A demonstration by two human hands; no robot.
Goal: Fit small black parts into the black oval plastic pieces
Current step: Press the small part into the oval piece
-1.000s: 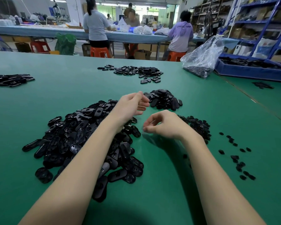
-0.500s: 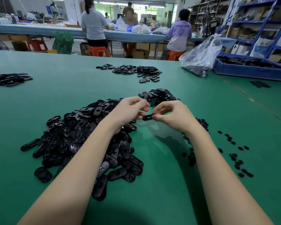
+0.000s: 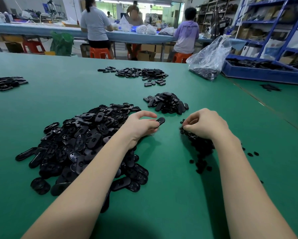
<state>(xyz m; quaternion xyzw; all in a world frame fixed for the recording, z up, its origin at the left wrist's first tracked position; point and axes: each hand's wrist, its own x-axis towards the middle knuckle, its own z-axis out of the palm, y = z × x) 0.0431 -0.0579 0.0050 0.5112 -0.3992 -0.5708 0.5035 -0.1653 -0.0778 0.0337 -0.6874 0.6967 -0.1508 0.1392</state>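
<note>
My left hand (image 3: 141, 125) holds one black oval piece (image 3: 160, 121) between thumb and fingers, just above the green table. A big heap of black oval pieces (image 3: 82, 144) lies under and left of that forearm. My right hand (image 3: 205, 124) has its fingers curled down into the pile of small black parts (image 3: 199, 147), pinching at them; what is between the fingertips is hidden. A smaller mound of oval pieces (image 3: 167, 102) sits just beyond both hands.
The green table (image 3: 58, 100) also carries more oval pieces at the back centre (image 3: 141, 74) and far left (image 3: 5, 82). A clear plastic bag (image 3: 208, 61) and a blue tray (image 3: 265, 73) stand at the back right. People sit at another bench behind.
The hands, joined on one oval piece half a second ago, have parted. The left keeps the piece; the right has dropped to the small-parts pile.
</note>
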